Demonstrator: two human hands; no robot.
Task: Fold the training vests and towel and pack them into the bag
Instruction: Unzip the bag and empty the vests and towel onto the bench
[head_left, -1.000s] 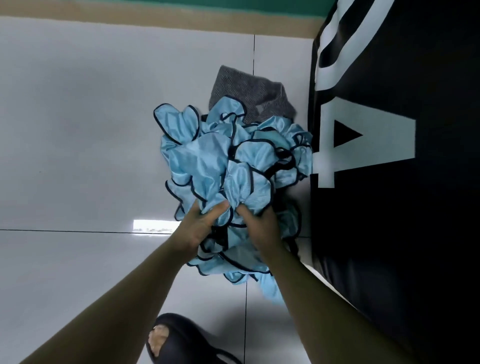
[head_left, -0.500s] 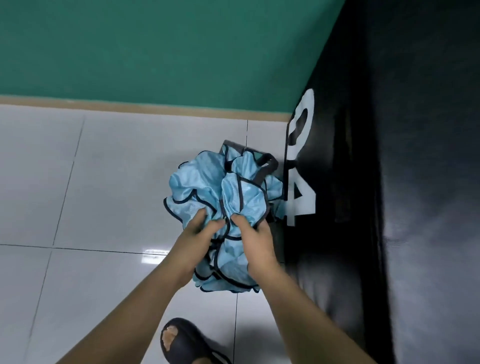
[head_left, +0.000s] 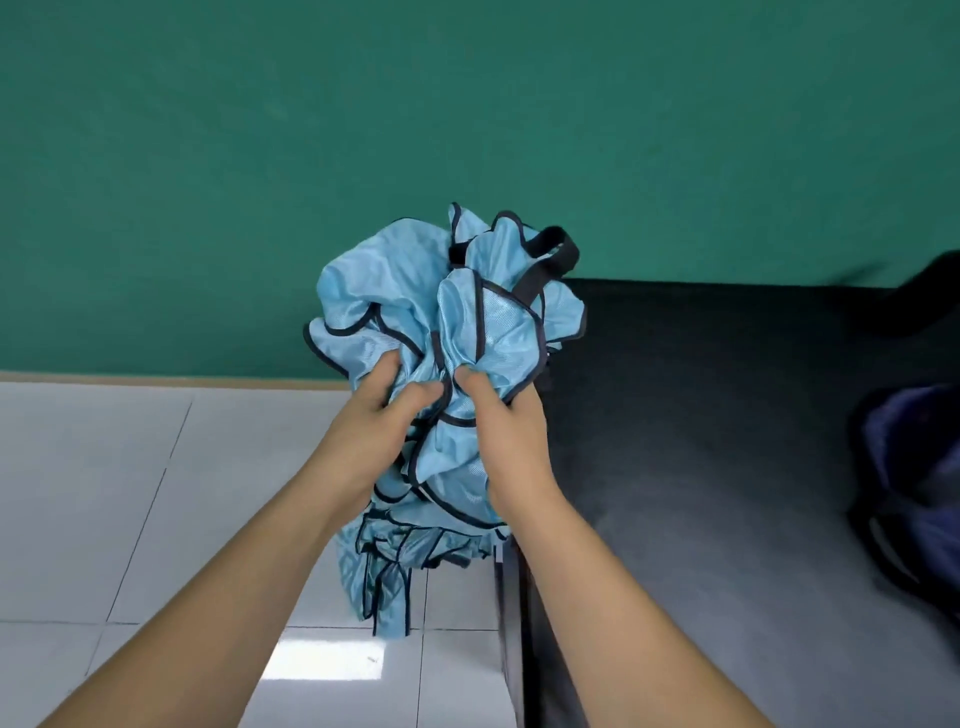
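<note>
Rising off the floor (head_left: 130, 493) where it lay a second ago, the crumpled bundle of blue vests (head_left: 415, 312) hangs at the dark desk's (head_left: 701, 415) near edge, left hand (head_left: 384, 415) and right hand (head_left: 506, 421) each clenched on a fistful of cloth. Nothing is folded yet; it likely goes onto the desk for sorting. The blue bag (head_left: 914, 467) lies far right on the desk, well apart, and loose tails dangling below could snag the edge.

light blue vests (head_left: 415, 322), dark trim; green wall (head_left: 260, 156)
</note>
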